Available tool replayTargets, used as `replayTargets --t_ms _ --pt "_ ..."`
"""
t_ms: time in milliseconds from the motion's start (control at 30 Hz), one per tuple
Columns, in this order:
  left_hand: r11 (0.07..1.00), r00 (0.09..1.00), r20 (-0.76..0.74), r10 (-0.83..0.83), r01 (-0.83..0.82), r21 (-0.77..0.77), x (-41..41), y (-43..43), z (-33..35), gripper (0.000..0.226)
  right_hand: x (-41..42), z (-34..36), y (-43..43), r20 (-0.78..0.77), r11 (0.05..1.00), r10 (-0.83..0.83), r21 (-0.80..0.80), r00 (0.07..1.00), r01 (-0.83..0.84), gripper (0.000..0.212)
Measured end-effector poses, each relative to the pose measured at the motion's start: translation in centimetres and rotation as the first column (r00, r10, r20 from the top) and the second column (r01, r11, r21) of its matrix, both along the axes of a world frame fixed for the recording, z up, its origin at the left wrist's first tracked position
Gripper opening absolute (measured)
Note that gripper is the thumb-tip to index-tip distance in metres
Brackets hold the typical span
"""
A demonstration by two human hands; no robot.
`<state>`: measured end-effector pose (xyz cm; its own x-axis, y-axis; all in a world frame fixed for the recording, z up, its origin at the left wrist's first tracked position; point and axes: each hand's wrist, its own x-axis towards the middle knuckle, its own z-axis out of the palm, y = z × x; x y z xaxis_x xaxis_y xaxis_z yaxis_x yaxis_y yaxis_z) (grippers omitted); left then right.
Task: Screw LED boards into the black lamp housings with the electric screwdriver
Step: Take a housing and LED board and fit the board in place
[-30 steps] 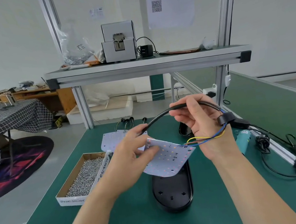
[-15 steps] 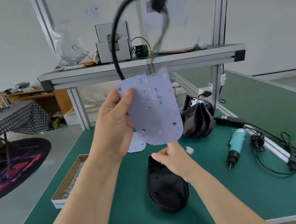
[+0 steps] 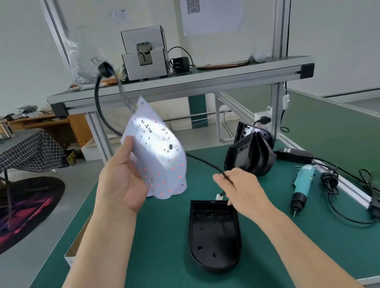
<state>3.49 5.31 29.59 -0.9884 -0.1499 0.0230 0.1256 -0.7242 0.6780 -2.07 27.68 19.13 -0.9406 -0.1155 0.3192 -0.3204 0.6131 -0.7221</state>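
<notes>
My left hand (image 3: 121, 184) holds a white LED board (image 3: 159, 157) upright above the green bench, thumb on its left edge. A black cable (image 3: 100, 107) loops up from the board's top and comes down behind it to my right hand (image 3: 240, 185), which pinches the cable near its white plug end just above the top of an open black lamp housing (image 3: 214, 237). That housing lies flat on the mat with its inside facing up. The teal electric screwdriver (image 3: 303, 184) lies on the mat to the right, untouched.
A stack of black lamp housings (image 3: 250, 152) leans at the back right, with a black power adapter (image 3: 294, 155) and coiled cord (image 3: 349, 185) beside the screwdriver. A cardboard box edge (image 3: 76, 245) shows at the left. The aluminium shelf (image 3: 176, 82) carries a grey screw feeder (image 3: 144, 53).
The left hand has lowered and tilted the board, and the cable loop dropped with it. The right hand moved right and now pinches the cable end above the housing.
</notes>
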Motion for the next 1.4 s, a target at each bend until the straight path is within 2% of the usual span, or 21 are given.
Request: replayTargets --t_ms 167,267,333,400,500,633,700,733,800,833,867,900,933,967,1033,1133,1233,1333,1400 --pt "0.997 0.985 0.154 -0.080 0.078 0.022 -0.6 -2.4 -4.1 0.028 -0.1 0.5 1.8 -0.099 0.943 -0.082 -0.329 0.992 0.045 0.015" --pt "0.979 0.958 0.230 -0.170 0.137 0.154 -0.4 -3.7 -6.9 0.028 -0.1 1.0 2.1 -0.116 0.868 -0.181 -0.486 0.977 0.103 0.018" --pt "0.959 0.940 0.223 -0.258 0.223 0.173 -0.1 -4.1 -8.6 0.031 -0.2 1.1 2.2 -0.093 0.829 -0.210 -0.545 0.973 0.127 0.021" --pt "0.951 0.921 0.237 -0.309 0.299 0.078 0.4 -4.1 -9.7 0.036 -0.2 0.8 2.1 -0.076 0.840 -0.193 -0.528 0.978 0.124 0.022" --pt "0.937 0.925 0.262 -0.275 0.319 -0.143 0.8 -3.5 -11.2 0.030 -0.1 -0.3 1.7 -0.027 0.849 -0.160 -0.514 0.987 0.124 0.021" --pt "0.934 0.920 0.228 -0.320 0.346 -0.087 0.1 -2.4 -12.7 0.027 -0.3 -1.6 1.6 0.003 0.878 -0.164 -0.456 0.987 0.147 0.025" --pt "0.954 0.909 0.344 -0.237 0.285 -0.096 -0.9 -2.1 -13.7 0.027 -0.4 -2.0 1.6 -0.001 0.892 -0.156 -0.429 0.988 0.141 0.023" --pt "0.938 0.885 0.363 -0.293 0.339 -0.069 -1.2 -1.9 -14.2 0.031 -0.4 -2.1 1.6 -0.004 0.899 -0.147 -0.417 0.989 0.131 0.022" --pt "0.912 0.887 0.226 -0.402 0.409 0.017 -2.1 -1.6 -15.6 0.039 -0.5 -2.3 1.5 -0.013 0.917 -0.117 -0.384 0.993 0.103 0.021" --pt "0.913 0.905 0.133 -0.404 0.408 -0.009 -2.3 -1.5 -15.8 0.036 -0.6 -2.3 1.4 -0.016 0.925 -0.096 -0.371 0.995 0.083 0.020" --pt "0.908 0.904 0.152 -0.401 0.414 -0.067 -2.6 -1.0 -15.9 0.026 -0.6 -2.2 1.3 -0.015 0.932 -0.071 -0.359 0.997 0.061 0.020" --pt "0.881 0.871 0.283 -0.402 0.452 -0.140 -3.5 -0.4 -16.3 0.016 -0.7 -2.2 1.2 -0.012 0.938 -0.044 -0.344 0.999 0.037 0.019" --pt "0.826 0.832 0.450 -0.323 0.480 -0.295 -3.8 -0.3 -16.3 0.012 -0.8 -2.1 1.1 -0.002 0.943 -0.015 -0.333 1.000 0.014 0.018" --pt "0.773 0.820 0.526 -0.227 0.480 -0.414 -3.6 0.2 -16.4 0.021 -0.9 -2.0 1.0 0.012 0.946 0.012 -0.325 1.000 -0.007 0.017" --pt "0.757 0.831 0.554 -0.059 0.399 -0.518 -3.3 1.1 -16.1 0.036 -1.0 -1.9 1.0 0.039 0.949 0.045 -0.314 0.998 -0.031 0.016" --pt "0.692 0.810 0.568 0.143 0.329 -0.642 -2.6 2.9 -15.7 0.016 -1.1 -2.3 1.2 0.032 0.967 0.035 -0.254 0.999 -0.026 0.020" --pt "0.596 0.815 0.567 0.118 0.399 -0.697 -2.8 4.0 -15.4 0.040 -1.0 -2.7 1.5 0.026 0.981 -0.014 -0.191 1.000 0.018 0.018" --pt "0.510 0.751 0.656 0.073 0.537 -0.672 -3.4 3.8 -15.6 0.054 -0.8 -2.8 1.9 0.029 0.982 -0.019 -0.186 0.999 0.024 0.016" --pt "0.442 0.745 0.667 0.029 0.588 -0.677 -3.6 3.5 -15.4 0.065 -0.6 -2.9 2.2 0.025 0.981 -0.016 -0.193 1.000 0.020 0.015"
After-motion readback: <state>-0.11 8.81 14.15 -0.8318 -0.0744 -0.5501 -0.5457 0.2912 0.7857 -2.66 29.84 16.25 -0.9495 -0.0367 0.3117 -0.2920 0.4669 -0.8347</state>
